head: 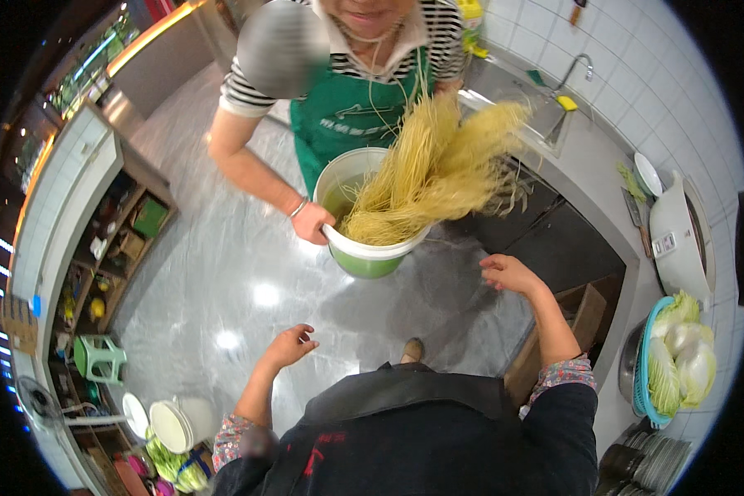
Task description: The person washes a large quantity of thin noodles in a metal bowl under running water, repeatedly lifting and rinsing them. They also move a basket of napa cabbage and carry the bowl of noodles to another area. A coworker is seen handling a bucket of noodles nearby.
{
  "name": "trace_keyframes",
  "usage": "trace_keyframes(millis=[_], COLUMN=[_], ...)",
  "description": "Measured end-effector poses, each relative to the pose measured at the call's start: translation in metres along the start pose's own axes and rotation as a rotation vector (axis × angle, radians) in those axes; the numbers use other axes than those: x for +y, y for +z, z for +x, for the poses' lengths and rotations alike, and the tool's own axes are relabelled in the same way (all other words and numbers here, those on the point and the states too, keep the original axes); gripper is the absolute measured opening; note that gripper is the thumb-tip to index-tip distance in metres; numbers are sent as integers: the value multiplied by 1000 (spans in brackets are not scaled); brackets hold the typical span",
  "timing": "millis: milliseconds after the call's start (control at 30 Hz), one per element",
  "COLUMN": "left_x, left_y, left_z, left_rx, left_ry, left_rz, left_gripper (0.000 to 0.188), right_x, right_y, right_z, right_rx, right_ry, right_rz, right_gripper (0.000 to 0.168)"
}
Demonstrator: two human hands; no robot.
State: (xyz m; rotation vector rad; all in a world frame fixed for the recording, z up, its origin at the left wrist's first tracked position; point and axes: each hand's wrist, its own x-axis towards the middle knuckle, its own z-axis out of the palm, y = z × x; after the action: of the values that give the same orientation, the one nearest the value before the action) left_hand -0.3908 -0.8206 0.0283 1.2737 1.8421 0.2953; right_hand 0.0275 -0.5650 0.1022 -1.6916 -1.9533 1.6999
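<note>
In front of me a person in a green apron (347,118) grips the rim of a white and green plastic bucket (372,263) with one hand. A large bundle of long yellow noodles (421,180) spills over the bucket's rim and fans out, blurred, towards the right. The person's other hand is mostly hidden behind the noodles. My right hand (508,273) is held out below and right of the bucket, fingers partly curled, holding nothing. Over the floor to the lower left, my left hand (290,346) is also bare, its fingers apart. Neither hand touches the bucket.
A counter with a sink (508,102) runs along the right, bearing a cleaver (635,217), a white pot (669,229) and a blue basket (643,366) of napa cabbages (682,353). On the left stand shelves (130,248), a green stool (102,358), a fan (37,397) and white buckets (172,426).
</note>
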Motion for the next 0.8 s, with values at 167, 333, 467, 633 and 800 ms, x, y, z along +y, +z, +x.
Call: trace_keyframes(millis=[167, 333, 467, 633, 800], left_x=[-86, -174, -234, -273, -285], left_y=[31, 74, 119, 154, 154], left_z=[-44, -119, -172, -214, -201], left_rx=[85, 91, 133, 202, 202], left_ry=[-240, -493, -676, -795, -819], left_rz=[-75, -199, -427, -742, -873], left_gripper=[43, 45, 42, 39, 36], right_x=[-11, -13, -7, -2, 19], right_y=[34, 81, 122, 174, 206], right_z=[2, 7, 8, 8, 13], right_rx=[-72, -151, -233, -279, -359], right_ry=[46, 40, 49, 88, 42], right_rz=[-54, -20, 5, -78, -83], right_gripper=[33, 32, 31, 32, 33])
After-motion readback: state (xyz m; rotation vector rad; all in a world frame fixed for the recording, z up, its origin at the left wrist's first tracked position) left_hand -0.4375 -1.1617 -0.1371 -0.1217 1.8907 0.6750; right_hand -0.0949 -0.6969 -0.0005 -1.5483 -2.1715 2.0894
